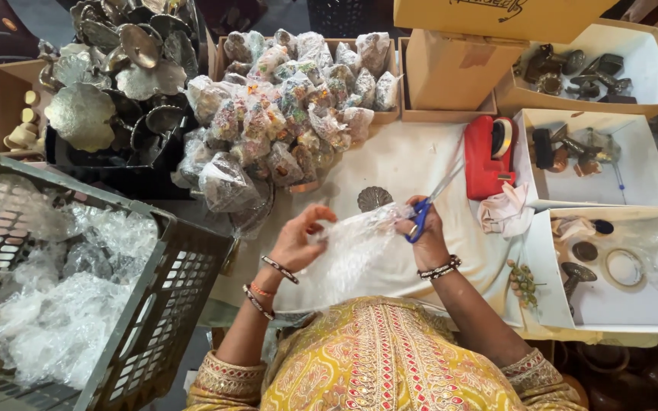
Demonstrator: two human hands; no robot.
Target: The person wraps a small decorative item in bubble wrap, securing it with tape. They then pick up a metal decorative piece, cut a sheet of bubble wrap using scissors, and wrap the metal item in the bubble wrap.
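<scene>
1. Head view: the left hand [296, 237] pinches the left edge of a clear bubble-wrap sheet [348, 255], fingers closed on it, above the white cloth-covered table [405, 164].
2. The right hand [426, 228] grips blue-handled scissors [429, 202], blades pointing up and right, and touches the sheet's right corner.
3. Just beyond the sheet lies a small scalloped metal dish [374, 198]; behind it, a heap of wrapped bundles [283, 114].
4. A red tape dispenser [489, 156] stands to the right; a grey plastic crate [169, 289] of bubble wrap to the left.

Yellow embroidered tunic [378, 358] w/ red-gold patterned front panel & cuffs. Left hand [296, 242]: dark beaded bangles + orange thread at wrist. Right hand [428, 228]: dark beaded bangles.
</scene>
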